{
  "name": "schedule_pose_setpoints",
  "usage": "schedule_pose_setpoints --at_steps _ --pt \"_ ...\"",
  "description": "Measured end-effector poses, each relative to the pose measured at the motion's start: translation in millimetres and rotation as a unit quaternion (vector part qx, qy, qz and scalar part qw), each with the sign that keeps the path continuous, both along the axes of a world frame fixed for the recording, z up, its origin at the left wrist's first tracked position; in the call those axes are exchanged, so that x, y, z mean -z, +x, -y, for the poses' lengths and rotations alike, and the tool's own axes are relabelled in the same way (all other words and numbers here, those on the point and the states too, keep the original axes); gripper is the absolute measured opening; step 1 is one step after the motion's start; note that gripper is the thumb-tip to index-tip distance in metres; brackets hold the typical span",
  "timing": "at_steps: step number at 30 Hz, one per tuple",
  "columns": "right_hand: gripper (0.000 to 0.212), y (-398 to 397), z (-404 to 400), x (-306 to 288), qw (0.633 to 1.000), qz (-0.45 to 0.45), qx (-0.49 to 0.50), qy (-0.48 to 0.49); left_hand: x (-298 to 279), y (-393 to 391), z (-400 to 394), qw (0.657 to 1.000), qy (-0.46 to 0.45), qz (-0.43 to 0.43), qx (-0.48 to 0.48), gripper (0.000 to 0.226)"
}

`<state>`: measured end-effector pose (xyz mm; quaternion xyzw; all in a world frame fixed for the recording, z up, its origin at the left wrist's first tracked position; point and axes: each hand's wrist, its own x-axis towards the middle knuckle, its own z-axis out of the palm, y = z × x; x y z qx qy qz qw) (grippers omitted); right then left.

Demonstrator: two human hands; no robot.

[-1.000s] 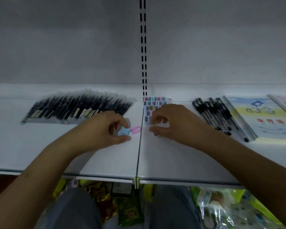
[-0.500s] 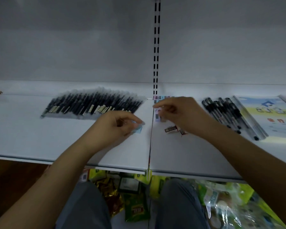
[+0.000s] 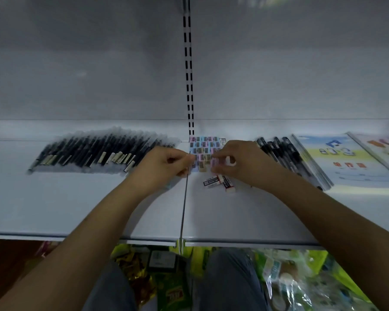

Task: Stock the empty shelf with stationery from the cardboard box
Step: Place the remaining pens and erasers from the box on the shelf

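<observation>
Bare forearms, no sleeves in view; grey trousers (image 3: 231, 286) cover 2 knees.

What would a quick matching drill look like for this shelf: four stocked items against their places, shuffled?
Items:
1. wrapped pen row
2. pastel eraser grid
3. black-sleeved erasers
4. booklet

Places:
A. loose on the shelf, nearer than the hands
B. far right, beyond the loose black pens
C. left shelf panel
D. centre, by the slotted upright

Pairs: 1-C, 2-D, 3-A, 4-B
</observation>
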<state>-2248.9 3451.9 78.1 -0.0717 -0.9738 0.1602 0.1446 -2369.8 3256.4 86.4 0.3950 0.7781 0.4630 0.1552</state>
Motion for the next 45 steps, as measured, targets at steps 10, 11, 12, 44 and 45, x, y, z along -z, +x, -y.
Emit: schedule_pose_setpoints --at_steps 10,11,12,44,45 --pt "0.038 10 26 -4 0.95 -0.164 -0.055 -0.262 -14 13 -23 0.986 0.038 0.159 0.017 0.033" --pt "0.036 10 26 -2 0.948 -0.17 -0.047 -0.265 -13 12 -24 0.985 0.034 0.168 0.015 0.035" --pt "0.034 10 25 0 0.947 -0.17 -0.042 -0.269 -12 13 -24 0.984 0.029 0.175 0.012 0.035" --pt "0.004 15 3 6 0.999 -0.028 0.034 -0.021 7 -38 35 0.937 -0.135 -0.318 0.06 0.031" --pt "0.004 15 2 7 0.999 -0.027 0.03 -0.022 5 -35 31 0.941 -0.115 -0.314 0.058 0.032"
